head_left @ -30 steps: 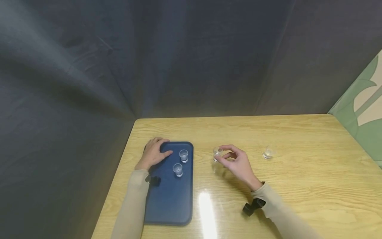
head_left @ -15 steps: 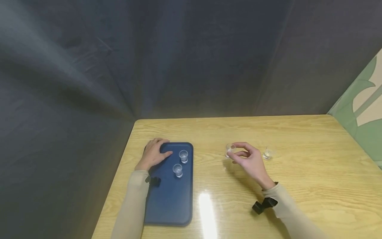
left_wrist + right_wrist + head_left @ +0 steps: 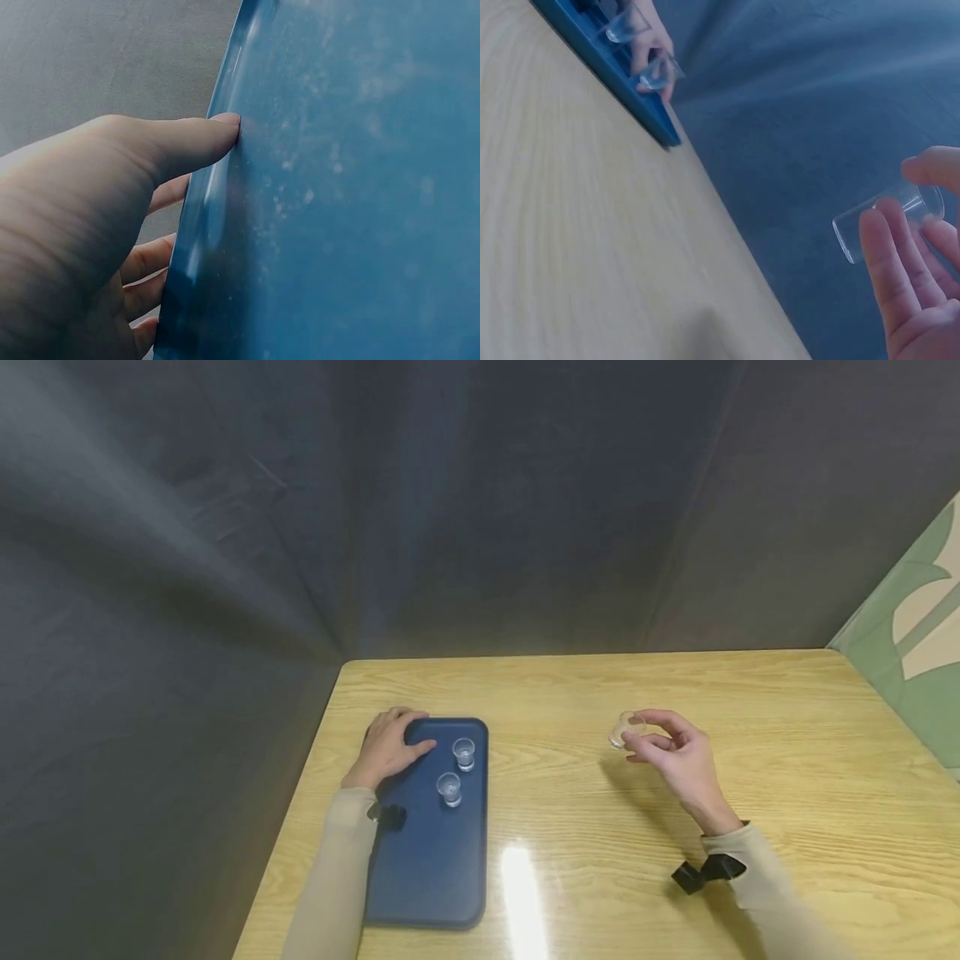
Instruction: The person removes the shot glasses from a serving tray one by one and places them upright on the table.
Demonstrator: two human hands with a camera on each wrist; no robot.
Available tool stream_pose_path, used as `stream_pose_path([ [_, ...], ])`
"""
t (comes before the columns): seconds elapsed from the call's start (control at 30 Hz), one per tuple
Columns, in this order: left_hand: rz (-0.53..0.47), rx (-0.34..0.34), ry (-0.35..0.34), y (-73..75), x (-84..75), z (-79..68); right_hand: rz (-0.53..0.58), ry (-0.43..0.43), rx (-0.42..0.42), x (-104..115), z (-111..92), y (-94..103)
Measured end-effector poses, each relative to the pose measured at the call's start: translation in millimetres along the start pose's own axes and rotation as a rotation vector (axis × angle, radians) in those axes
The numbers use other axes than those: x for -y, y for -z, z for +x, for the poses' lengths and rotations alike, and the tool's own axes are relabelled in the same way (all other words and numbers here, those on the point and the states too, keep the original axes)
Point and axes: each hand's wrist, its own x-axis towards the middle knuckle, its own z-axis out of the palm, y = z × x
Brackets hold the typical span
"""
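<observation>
My right hand pinches a small clear shot glass between thumb and fingers, above the wooden table. In the right wrist view that glass is tilted nearly on its side. My left hand grips the left edge of the blue tray near its far corner. The left wrist view has the thumb over the rim and the other fingers along the outside. Two more shot glasses, one farther back and one nearer, stand upright on the tray.
The wooden table runs back to a dark curtain, which also hangs along the left side. At the far right is a green leaf-patterned panel. A bright light reflection lies right of the tray.
My right hand has moved right with the shot glass, away from the tray. The glass standing farther right on the table is no longer visible. My left hand and the tray stay put.
</observation>
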Motion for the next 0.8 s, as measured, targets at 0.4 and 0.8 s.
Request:
stream_pose_path([
  [0.4,0.013,-0.012,-0.014,0.6,-0.5,0.1,0.088,0.066,-0.158,18,6,49.5],
  [0.8,0.006,-0.001,-0.001,-0.6,1.8,-2.2,0.012,0.010,-0.261,15,-3,83.1],
])
